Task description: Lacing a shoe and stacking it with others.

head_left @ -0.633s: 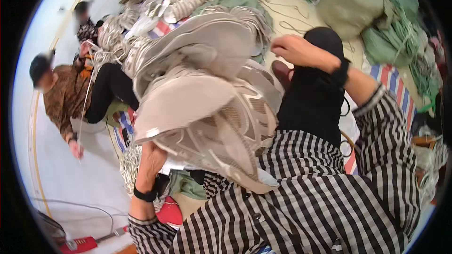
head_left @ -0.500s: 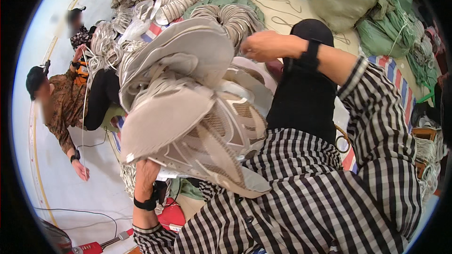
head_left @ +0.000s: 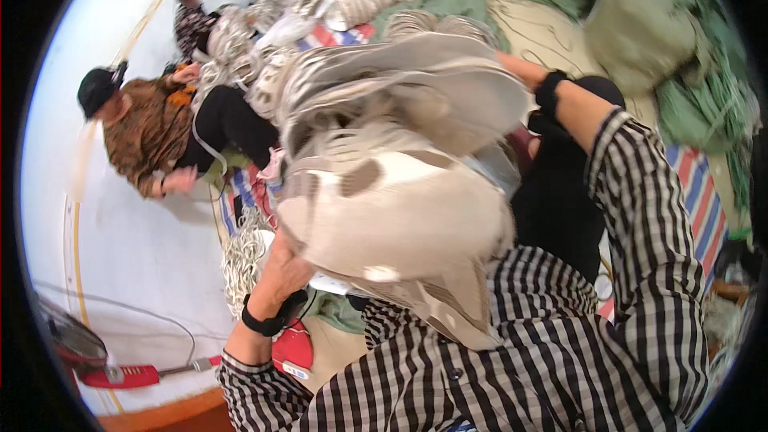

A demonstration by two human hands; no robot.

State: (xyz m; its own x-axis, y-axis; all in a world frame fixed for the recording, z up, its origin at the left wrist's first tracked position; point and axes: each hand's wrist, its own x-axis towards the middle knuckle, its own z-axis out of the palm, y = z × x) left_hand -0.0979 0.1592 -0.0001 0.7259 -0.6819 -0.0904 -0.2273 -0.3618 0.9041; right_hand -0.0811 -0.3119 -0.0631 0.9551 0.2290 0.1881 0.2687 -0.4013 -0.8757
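In front of my chest is a thick bundle of beige and grey shoe uppers, their flat pieces fanned out and slightly blurred by motion. My left hand grips the bundle at its lower left edge, the fingertips hidden underneath. Behind the bundle's upper right edge is my right hand; only its back and wrist show, and its fingers are out of sight. The lowest upper, with light trim and a mesh patch, hangs tilted toward my lap.
A pile of bundled uppers lies at the back, beside green sacks on the right. Two people sit at the left, the nearer one in a patterned brown top. A heap of pale laces and a red object lie near my left arm.
The bundle has swung right and turned, so a different face shows. My right hand has slipped behind it. My left hand still grips its lower edge. The nearer person's lowered hand has risen.
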